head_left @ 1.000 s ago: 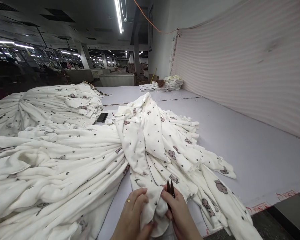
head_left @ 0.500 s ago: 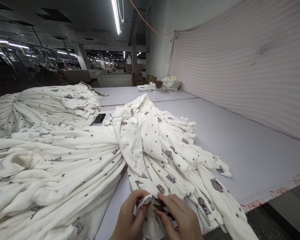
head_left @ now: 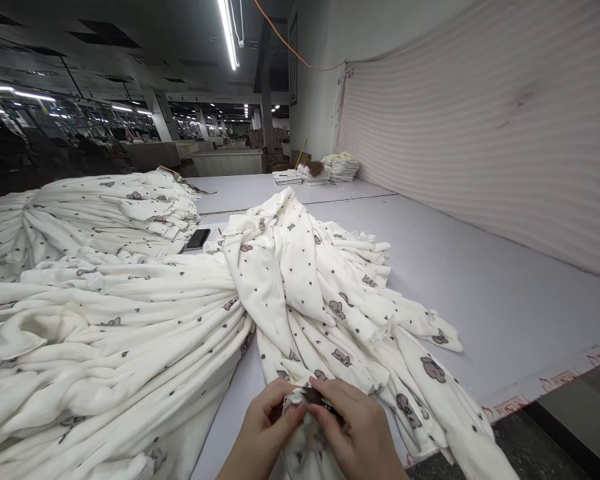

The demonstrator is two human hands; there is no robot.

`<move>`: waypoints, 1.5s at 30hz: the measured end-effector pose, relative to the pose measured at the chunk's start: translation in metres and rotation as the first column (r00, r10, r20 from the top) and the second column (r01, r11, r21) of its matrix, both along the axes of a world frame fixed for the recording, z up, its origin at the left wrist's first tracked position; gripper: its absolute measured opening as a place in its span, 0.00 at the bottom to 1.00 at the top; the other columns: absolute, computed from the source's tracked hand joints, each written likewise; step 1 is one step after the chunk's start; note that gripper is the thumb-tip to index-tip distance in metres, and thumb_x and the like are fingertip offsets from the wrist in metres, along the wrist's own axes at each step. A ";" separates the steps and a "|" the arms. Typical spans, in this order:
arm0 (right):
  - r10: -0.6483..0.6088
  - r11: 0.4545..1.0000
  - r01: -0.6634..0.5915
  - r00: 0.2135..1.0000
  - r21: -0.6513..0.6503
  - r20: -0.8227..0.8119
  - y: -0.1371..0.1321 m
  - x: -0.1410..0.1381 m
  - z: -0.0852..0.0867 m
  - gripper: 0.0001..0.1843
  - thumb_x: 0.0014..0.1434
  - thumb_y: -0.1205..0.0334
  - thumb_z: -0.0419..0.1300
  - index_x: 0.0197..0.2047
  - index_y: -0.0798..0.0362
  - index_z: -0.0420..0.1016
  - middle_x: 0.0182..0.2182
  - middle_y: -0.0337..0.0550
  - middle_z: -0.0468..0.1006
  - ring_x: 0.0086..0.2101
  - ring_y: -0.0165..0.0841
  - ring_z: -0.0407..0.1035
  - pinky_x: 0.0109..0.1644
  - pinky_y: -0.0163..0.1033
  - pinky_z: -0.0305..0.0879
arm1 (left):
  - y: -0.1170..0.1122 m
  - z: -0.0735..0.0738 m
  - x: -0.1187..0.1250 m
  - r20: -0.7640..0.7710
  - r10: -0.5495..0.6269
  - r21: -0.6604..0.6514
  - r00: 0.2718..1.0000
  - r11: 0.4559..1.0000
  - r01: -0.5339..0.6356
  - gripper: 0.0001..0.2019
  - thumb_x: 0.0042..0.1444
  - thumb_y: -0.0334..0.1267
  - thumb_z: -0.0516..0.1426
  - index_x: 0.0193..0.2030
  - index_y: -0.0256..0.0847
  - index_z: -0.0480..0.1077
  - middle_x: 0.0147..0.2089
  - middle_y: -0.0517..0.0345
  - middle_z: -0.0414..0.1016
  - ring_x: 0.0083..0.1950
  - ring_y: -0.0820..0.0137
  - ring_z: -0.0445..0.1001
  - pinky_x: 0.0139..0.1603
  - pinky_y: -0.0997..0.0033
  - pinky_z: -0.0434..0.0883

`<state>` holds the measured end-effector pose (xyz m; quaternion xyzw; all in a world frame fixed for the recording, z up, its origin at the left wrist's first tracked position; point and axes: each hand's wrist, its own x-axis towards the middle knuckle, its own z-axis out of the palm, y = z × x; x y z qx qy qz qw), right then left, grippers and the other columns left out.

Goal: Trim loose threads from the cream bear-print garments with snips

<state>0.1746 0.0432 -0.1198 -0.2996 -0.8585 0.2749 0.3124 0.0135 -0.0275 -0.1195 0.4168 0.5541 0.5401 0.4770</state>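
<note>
A white fabric piece (head_left: 307,448) with printed motifs hangs at the table's front edge, its upper edge pinched by my left hand (head_left: 264,430). In my right hand (head_left: 357,427) is a small pair of dark thread snips (head_left: 320,399), closed round by the fingers, the blades pointing left at the pinched fabric edge. The blade tips meet the cloth; whether they cut through it I cannot tell. Beyond both hands lies a heap of the same white cloth (head_left: 285,280), printed with grey-brown animals and small dots.
Gathered bundles of matching cloth (head_left: 105,320) cover the left side, with another bundle (head_left: 100,207) behind. A dark phone (head_left: 198,239) lies on paper between them. Folded stacks (head_left: 341,167) stand at the table's far end. Striped sheeting (head_left: 480,133) covers the right wall.
The snips' blades, spread apart earlier, have come together at the fabric edge. My right hand's fingers have closed in and sit slightly nearer my left hand.
</note>
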 end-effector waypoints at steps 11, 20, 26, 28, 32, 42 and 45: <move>-0.034 0.984 0.038 0.999 -0.173 0.028 0.004 0.001 0.005 0.12 0.61 0.62 0.57 0.47 0.49 0.77 0.39 0.42 0.82 0.39 0.37 0.76 0.41 0.35 0.71 | 0.001 -0.002 0.001 -0.042 -0.054 0.008 0.998 0.999 0.054 0.13 0.56 0.46 0.59 0.41 0.40 0.76 0.40 0.52 0.75 0.44 0.62 0.71 0.45 0.67 0.66; -0.082 0.972 0.083 0.997 -0.222 0.013 0.005 0.003 0.006 0.11 0.62 0.60 0.57 0.46 0.48 0.78 0.39 0.43 0.81 0.39 0.37 0.75 0.42 0.35 0.70 | 0.003 -0.001 -0.003 -0.196 -0.042 -0.051 0.980 0.998 0.032 0.12 0.55 0.44 0.59 0.43 0.40 0.74 0.40 0.53 0.76 0.41 0.63 0.72 0.41 0.69 0.67; -0.030 0.978 -0.001 0.989 -0.209 -0.144 -0.007 -0.011 0.007 0.15 0.58 0.64 0.57 0.48 0.46 0.73 0.36 0.41 0.72 0.34 0.34 0.71 0.36 0.33 0.67 | 0.005 -0.003 -0.001 -0.394 0.026 0.018 0.919 1.000 -0.021 0.05 0.54 0.36 0.57 0.36 0.40 0.73 0.34 0.55 0.74 0.36 0.66 0.70 0.37 0.70 0.66; -0.001 0.979 -0.030 0.989 -0.202 -0.148 -0.009 -0.019 0.004 0.11 0.56 0.68 0.55 0.41 0.47 0.74 0.33 0.40 0.71 0.31 0.32 0.69 0.33 0.33 0.64 | 0.004 -0.002 -0.001 -0.380 0.023 0.006 0.925 1.000 -0.023 0.09 0.52 0.33 0.57 0.41 0.40 0.71 0.33 0.58 0.73 0.34 0.68 0.69 0.36 0.72 0.65; -0.132 0.907 0.021 0.963 -0.421 -0.235 -0.005 -0.029 -0.002 0.08 0.64 0.60 0.50 0.34 0.51 0.67 0.27 0.38 0.72 0.29 0.32 0.68 0.33 0.34 0.63 | 0.001 -0.005 -0.003 -0.187 -0.010 -0.028 0.982 1.000 0.005 0.14 0.55 0.42 0.59 0.47 0.42 0.70 0.36 0.58 0.73 0.37 0.68 0.70 0.38 0.74 0.66; -0.008 0.954 -0.018 0.996 -0.301 -0.085 -0.006 -0.013 0.000 0.11 0.60 0.59 0.56 0.45 0.49 0.75 0.36 0.43 0.75 0.36 0.35 0.71 0.38 0.35 0.65 | 0.005 -0.009 -0.014 -0.269 0.004 -0.092 0.963 0.995 -0.030 0.08 0.50 0.39 0.59 0.35 0.38 0.76 0.33 0.53 0.78 0.35 0.65 0.72 0.37 0.71 0.66; -0.016 0.982 0.022 0.999 -0.185 0.030 -0.008 -0.014 0.002 0.13 0.60 0.63 0.55 0.46 0.48 0.76 0.35 0.43 0.77 0.35 0.36 0.73 0.36 0.35 0.65 | 0.008 0.001 -0.014 -0.374 -0.028 -0.086 0.927 0.996 -0.004 0.08 0.48 0.33 0.56 0.33 0.39 0.77 0.32 0.55 0.78 0.33 0.66 0.71 0.35 0.71 0.65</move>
